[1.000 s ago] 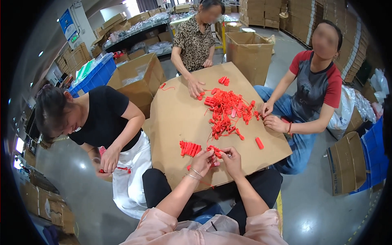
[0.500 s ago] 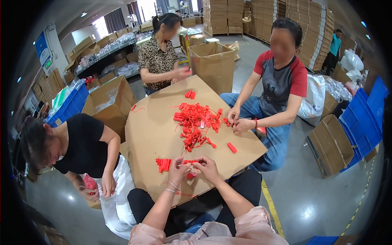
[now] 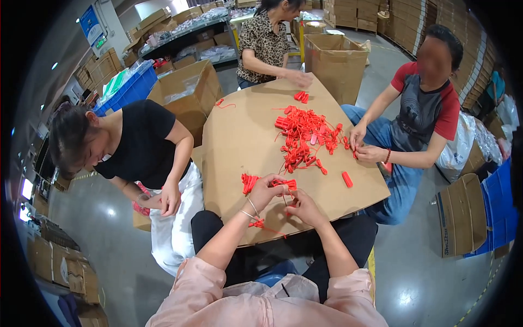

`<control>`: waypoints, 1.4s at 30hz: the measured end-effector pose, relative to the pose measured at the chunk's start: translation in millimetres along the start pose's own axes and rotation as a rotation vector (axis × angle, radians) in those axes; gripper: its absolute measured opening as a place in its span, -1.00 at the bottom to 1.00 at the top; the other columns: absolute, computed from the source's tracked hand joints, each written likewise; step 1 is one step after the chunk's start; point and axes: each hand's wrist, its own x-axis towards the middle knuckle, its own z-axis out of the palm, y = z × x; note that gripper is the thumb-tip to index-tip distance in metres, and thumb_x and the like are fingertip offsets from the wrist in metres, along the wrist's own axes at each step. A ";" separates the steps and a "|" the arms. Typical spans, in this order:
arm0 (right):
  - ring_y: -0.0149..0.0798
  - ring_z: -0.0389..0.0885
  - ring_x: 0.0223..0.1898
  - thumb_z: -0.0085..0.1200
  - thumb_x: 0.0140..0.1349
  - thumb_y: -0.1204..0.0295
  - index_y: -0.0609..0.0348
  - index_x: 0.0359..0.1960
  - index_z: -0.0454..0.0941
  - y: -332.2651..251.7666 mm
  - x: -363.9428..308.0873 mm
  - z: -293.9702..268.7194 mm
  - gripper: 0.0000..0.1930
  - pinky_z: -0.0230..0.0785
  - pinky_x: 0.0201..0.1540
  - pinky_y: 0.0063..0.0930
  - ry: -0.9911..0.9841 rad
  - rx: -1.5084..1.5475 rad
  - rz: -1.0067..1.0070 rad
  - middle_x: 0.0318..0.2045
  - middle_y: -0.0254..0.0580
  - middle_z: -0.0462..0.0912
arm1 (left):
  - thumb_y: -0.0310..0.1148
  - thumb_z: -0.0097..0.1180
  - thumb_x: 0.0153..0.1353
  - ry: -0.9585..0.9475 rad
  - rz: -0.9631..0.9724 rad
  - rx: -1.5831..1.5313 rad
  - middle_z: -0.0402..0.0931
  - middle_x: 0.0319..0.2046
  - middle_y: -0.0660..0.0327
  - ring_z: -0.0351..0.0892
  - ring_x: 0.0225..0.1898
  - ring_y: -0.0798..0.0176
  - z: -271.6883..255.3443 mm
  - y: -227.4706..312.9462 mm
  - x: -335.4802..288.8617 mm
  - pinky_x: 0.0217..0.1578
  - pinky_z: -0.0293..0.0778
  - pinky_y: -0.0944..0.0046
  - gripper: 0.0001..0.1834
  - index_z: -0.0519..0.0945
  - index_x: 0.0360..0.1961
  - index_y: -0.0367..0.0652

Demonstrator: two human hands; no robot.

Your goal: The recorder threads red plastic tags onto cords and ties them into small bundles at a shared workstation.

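My left hand (image 3: 267, 193) is closed on a bundle of red corded pieces (image 3: 285, 184) above the near part of the cardboard-topped table (image 3: 234, 147). Close to its right, my right hand (image 3: 306, 209) is pinched shut at a thin dark cord that runs down from the bundle; its fingertips partly hide it. A row of red pieces (image 3: 249, 183) lies just left of my left hand. Below my wrists another red piece (image 3: 256, 223) rests near the table edge with its cord trailing. Beyond my hands spreads a tangled heap of red corded pieces (image 3: 305, 136).
A single red stick-shaped piece (image 3: 347, 180) lies at right. Three people sit round the table; the one at right handles red pieces (image 3: 354, 152). Open cardboard boxes (image 3: 335, 57) stand behind it, with a blue crate (image 3: 128, 87) at far left and a box (image 3: 463, 218) at right.
The view has swung left, so the table appears farther right. My hands have drawn slightly apart, and a red bundle now shows in my left hand. The far person's hand has lowered toward the table.
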 end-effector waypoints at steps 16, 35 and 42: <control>-0.17 0.55 -0.42 0.16 -0.12 0.48 0.28 -0.39 0.51 44.2 3.0 -13.3 -0.78 0.40 -0.32 -0.42 -0.015 -0.432 -0.033 -0.50 -0.11 0.56 | -0.48 0.10 0.00 -0.100 -0.134 -0.048 0.41 -0.65 0.35 0.32 -0.64 0.53 -49.0 -0.7 -14.9 -0.62 0.25 0.53 -0.89 0.50 -0.39 -0.24; -0.55 0.49 -0.51 0.14 0.00 0.57 0.26 -0.34 0.45 -2.5 -0.3 8.7 -0.83 0.36 -0.43 -0.73 -0.034 0.290 0.082 -0.48 -0.30 0.55 | -0.24 0.19 -0.10 -0.136 -0.206 0.693 0.51 -0.60 0.06 0.51 -0.52 0.23 -40.8 -63.1 -16.3 -0.44 0.39 0.26 -0.73 0.55 -0.50 -0.27; -0.63 0.37 -0.56 0.17 -0.04 0.58 0.23 -0.45 0.46 8.8 3.9 13.3 -0.87 0.22 -0.50 -0.76 0.046 0.179 -0.054 -0.57 -0.43 0.49 | -0.41 0.15 0.02 -0.224 -0.058 0.396 0.46 -0.62 0.31 0.38 -0.60 0.49 -32.6 -61.1 -19.8 -0.57 0.30 0.44 -0.87 0.53 -0.45 -0.25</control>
